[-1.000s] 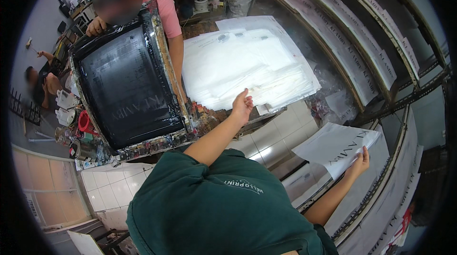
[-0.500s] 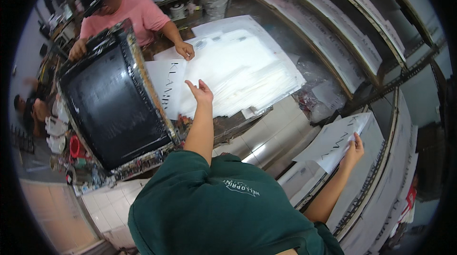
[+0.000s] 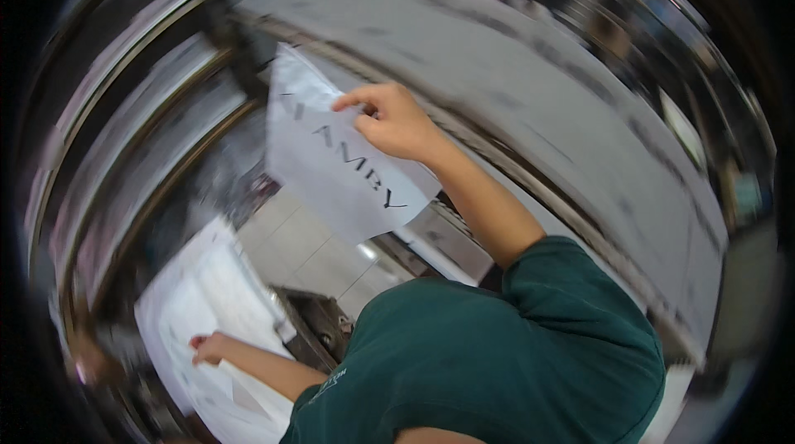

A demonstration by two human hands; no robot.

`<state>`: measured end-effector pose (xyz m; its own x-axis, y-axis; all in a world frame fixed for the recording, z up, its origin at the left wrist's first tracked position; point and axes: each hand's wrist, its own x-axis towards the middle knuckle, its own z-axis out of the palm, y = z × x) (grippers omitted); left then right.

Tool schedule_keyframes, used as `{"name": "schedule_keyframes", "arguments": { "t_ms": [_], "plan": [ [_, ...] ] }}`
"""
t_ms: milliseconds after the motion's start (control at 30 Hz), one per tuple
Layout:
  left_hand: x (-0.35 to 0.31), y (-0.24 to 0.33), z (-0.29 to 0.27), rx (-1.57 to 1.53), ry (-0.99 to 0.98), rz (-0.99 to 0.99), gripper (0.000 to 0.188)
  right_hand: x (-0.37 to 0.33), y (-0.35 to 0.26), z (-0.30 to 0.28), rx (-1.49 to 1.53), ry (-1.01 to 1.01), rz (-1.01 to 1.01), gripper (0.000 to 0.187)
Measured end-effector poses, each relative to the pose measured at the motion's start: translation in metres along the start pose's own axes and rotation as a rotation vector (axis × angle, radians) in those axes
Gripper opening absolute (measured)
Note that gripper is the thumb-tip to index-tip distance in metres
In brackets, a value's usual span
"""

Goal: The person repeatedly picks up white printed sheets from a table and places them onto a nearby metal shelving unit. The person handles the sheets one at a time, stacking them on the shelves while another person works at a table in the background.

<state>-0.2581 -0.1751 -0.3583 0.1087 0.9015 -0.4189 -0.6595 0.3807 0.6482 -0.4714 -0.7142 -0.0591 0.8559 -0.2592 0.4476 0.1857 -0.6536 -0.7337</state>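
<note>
Gripping sheet (image 3: 302, 146) edge, right hand (image 3: 389, 121), floor (image 3: 310, 253) below

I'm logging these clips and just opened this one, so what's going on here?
A person's right hand holds up a white sheet with dark lettering by its edge. The left hand is out over a pile of white sheets; the picture is too blurred to tell whether it grips one. A tiered rack stands at the left.

Smooth papery sheet (image 3: 310, 164), matt cloth shirt (image 3: 505, 345)
</note>
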Motion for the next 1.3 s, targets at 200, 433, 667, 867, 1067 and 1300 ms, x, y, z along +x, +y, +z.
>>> {"name": "schedule_keyframes", "arguments": {
  "t_ms": [200,433,667,867,1067,1300],
  "plan": [
    [-0.203,-0.006,0.058,0.017,-0.439,-0.271,0.052,-0.111,-0.086,-0.2,-0.539,0.398,-0.004,0.033],
    [-0.281,-0.003,0.028,0.049,-0.69,-0.521,0.056,-0.264,-0.128,-0.395,-0.804,0.506,0.522,0.031],
    [-0.324,0.029,-0.035,0.086,-0.886,-0.729,0.052,-0.354,-0.074,-0.513,-0.668,0.286,0.544,0.02],
    [-0.351,0.079,-0.102,0.184,-0.985,-0.894,0.047,-0.375,0.044,-0.53,-0.866,0.294,0.509,0.018],
    [-0.377,0.136,-0.146,0.193,-1.001,-0.949,0.04,-0.363,0.093,-0.53,-0.875,0.379,0.498,0.028],
    [-0.374,0.153,-0.161,0.186,-1.055,-0.943,0.036,-0.347,0.094,-0.524,-0.91,0.302,0.56,0.025]
  ]
}}
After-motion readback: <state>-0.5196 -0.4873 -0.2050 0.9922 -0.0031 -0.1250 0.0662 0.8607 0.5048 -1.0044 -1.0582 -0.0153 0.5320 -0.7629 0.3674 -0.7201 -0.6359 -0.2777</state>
